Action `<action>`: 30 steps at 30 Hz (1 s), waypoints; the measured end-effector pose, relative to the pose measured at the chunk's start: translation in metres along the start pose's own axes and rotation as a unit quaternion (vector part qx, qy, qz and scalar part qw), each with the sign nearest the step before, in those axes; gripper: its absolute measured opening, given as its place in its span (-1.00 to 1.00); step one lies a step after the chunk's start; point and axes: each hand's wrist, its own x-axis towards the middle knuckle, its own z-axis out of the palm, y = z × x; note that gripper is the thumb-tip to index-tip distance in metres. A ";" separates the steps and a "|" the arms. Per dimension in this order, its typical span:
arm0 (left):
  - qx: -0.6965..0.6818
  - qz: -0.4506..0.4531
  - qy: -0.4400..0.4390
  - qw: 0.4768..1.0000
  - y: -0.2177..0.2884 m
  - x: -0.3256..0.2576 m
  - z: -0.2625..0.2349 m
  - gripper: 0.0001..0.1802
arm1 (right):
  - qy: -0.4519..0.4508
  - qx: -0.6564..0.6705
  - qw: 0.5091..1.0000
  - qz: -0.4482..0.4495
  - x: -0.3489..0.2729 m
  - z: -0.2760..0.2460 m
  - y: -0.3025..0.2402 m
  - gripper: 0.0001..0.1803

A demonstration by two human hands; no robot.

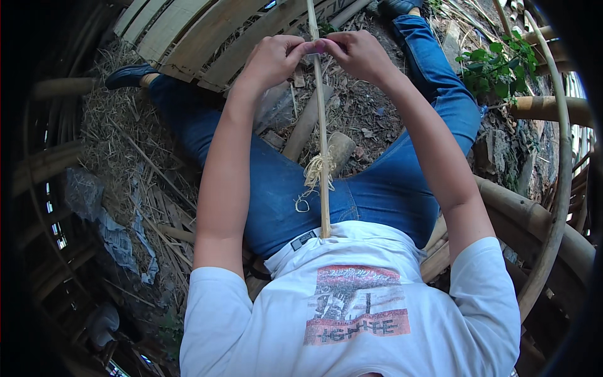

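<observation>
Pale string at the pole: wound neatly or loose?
Loose. The pale string bunches in stray loops at the pole, one curl showing against the jeans. Cannot tell whether it is tied on.

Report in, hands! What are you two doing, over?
Left hand and right hand: close together at pale stick, exact grip unclear. Stick's lower end at white shirt, tangled string alongside. Slatted panel beyond left hand, not visibly blocking.

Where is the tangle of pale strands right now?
In the head view, the tangle of pale strands is near the centre, at the lower part of the wooden stick, just above the waist of the blue jeans.
</observation>
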 end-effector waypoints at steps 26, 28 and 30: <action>0.013 0.008 -0.060 0.998 0.016 -0.018 0.002 -0.71 | 0.029 -0.021 0.999 -0.032 -0.030 0.013 0.000 -0.68; 0.029 0.009 -0.048 0.998 0.020 -0.026 0.002 -0.72 | 0.015 0.004 0.999 -0.030 -0.037 0.011 -0.003 -0.69; 0.045 0.023 -0.035 0.998 0.020 -0.024 0.004 -0.73 | 0.040 0.012 0.999 -0.022 -0.041 0.011 -0.005 -0.69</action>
